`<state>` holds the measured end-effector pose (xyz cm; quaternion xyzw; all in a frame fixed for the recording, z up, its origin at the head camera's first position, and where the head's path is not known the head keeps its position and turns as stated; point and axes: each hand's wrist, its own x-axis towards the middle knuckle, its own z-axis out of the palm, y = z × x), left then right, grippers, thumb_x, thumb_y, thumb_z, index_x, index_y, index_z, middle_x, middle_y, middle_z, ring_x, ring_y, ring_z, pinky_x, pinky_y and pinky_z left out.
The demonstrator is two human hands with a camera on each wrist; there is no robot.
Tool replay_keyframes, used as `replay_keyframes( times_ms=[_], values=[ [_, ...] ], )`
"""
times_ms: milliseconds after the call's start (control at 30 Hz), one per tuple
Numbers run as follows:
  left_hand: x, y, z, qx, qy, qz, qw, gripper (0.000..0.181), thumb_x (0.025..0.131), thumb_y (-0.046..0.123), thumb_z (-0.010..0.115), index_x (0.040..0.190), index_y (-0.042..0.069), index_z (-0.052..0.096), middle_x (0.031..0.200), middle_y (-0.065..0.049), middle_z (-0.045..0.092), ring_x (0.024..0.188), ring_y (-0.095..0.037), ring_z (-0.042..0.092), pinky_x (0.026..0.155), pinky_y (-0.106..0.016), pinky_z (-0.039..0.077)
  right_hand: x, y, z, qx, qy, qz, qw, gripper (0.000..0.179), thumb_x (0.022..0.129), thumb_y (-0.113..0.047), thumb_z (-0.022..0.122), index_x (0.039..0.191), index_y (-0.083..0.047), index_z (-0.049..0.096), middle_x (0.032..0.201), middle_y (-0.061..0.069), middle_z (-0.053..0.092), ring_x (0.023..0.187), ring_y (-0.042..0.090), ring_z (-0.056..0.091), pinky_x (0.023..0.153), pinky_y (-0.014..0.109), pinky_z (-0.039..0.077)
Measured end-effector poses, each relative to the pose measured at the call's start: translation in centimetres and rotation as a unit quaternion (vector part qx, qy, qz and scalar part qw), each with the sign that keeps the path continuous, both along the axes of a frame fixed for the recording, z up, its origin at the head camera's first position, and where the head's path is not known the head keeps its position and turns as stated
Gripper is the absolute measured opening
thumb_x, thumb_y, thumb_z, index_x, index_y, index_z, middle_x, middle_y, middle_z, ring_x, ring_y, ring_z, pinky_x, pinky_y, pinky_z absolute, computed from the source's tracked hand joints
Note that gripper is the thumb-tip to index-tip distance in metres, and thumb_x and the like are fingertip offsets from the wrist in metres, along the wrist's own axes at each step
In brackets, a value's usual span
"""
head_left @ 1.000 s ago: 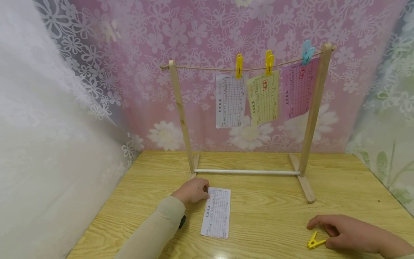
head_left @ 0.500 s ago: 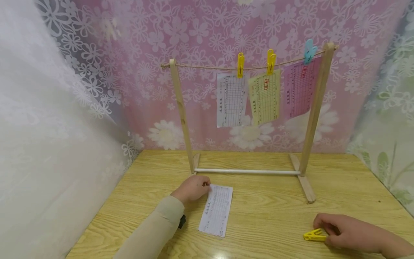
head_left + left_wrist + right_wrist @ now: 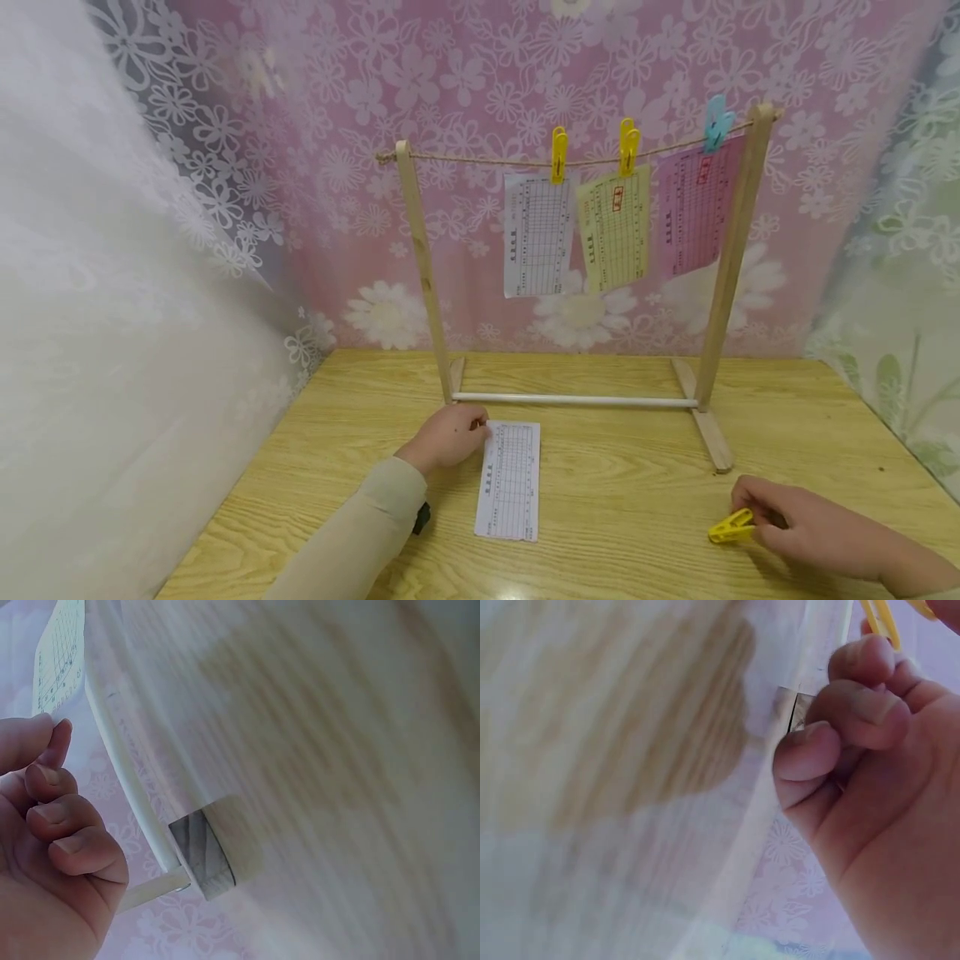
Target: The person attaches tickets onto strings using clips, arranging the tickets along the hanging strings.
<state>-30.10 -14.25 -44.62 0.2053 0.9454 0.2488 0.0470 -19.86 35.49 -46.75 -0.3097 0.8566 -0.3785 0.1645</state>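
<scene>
My left hand (image 3: 444, 435) pinches the upper left corner of a white printed slip (image 3: 510, 485) between thumb and forefinger, low over the wooden table in front of the rack. In the left wrist view, the slip (image 3: 60, 660) rises from the fingertips while the other fingers curl in. At the right, my right hand (image 3: 821, 529) pinches a yellow clothespin (image 3: 729, 527) by one end, the other end pointing left. Only part of that clothespin (image 3: 886, 624) shows in the right wrist view, at the top edge above the curled fingers.
Behind the slip stands a wooden rack (image 3: 720, 300) with a string (image 3: 472, 159) across its top. From it hang a white slip (image 3: 536, 237), a yellow slip (image 3: 617, 233) and a pink slip (image 3: 693, 212), on two yellow clothespins and a blue clothespin (image 3: 717, 125).
The white slip has shifted slightly toward the rack with my left hand. My right hand has risen a little on the table, and the yellow clothespin has turned in its fingers.
</scene>
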Motion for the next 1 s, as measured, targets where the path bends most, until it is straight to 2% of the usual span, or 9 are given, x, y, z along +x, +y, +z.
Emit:
replay_keyframes(
  times_ms=[233, 467, 767, 900, 1000],
  values=[
    [0.2, -0.4, 0.5, 0.003, 0.026, 0.007, 0.9996, 0.014, 0.103, 0.028, 0.06, 0.092, 0.02, 0.065, 0.067, 0.004, 0.05, 0.058, -0.011, 0.043, 0.057, -0.03, 0.038, -0.2, -0.6, 1.0, -0.02, 0.059, -0.008, 0.998, 0.013, 0.102, -0.003, 0.053, 0.109, -0.014, 0.054, 0.077, -0.014, 0.047, 0.061, 0.001, 0.043, 0.05, 0.028, 0.036],
    [0.4, -0.7, 1.4, 0.016, 0.026, 0.006, 0.9995, 0.015, 0.104, 0.027, 0.059, 0.095, 0.018, 0.066, 0.07, 0.003, 0.053, 0.059, -0.012, 0.045, 0.058, -0.032, 0.039, -0.5, -1.3, 1.8, -0.01, 0.101, -0.022, 0.9945, 0.013, 0.104, -0.007, 0.056, 0.117, -0.009, 0.057, 0.074, -0.015, 0.045, 0.056, -0.002, 0.037, 0.049, 0.026, 0.037],
    [0.4, -1.0, 2.3, 0.013, 0.045, 0.008, 0.9989, 0.013, 0.104, 0.027, 0.059, 0.096, 0.02, 0.067, 0.074, 0.004, 0.056, 0.061, -0.014, 0.048, 0.058, -0.032, 0.04, -0.9, -2.4, 3.4, 0.004, 0.129, -0.035, 0.991, 0.018, 0.103, -0.014, 0.061, 0.12, -0.008, 0.06, 0.071, -0.016, 0.044, 0.052, -0.002, 0.032, 0.05, 0.026, 0.038],
    [0.5, -1.1, 2.7, 0.013, 0.049, 0.011, 0.9987, 0.013, 0.104, 0.027, 0.059, 0.096, 0.02, 0.066, 0.071, 0.003, 0.055, 0.06, -0.013, 0.047, 0.057, -0.031, 0.04, -1.0, -3.1, 4.3, 0.016, 0.134, -0.051, 0.9895, 0.021, 0.103, -0.019, 0.062, 0.122, -0.008, 0.061, 0.07, -0.014, 0.046, 0.052, -0.001, 0.034, 0.05, 0.026, 0.039],
    [0.7, -1.3, 3.1, 0.017, 0.048, 0.008, 0.9987, 0.013, 0.104, 0.027, 0.059, 0.097, 0.019, 0.067, 0.069, 0.003, 0.054, 0.058, -0.013, 0.045, 0.055, -0.03, 0.039, -1.1, -3.6, 5.0, 0.035, 0.154, -0.07, 0.9849, 0.024, 0.102, -0.022, 0.063, 0.124, -0.011, 0.062, 0.07, -0.014, 0.046, 0.052, 0.0, 0.035, 0.049, 0.026, 0.038]
  ],
)
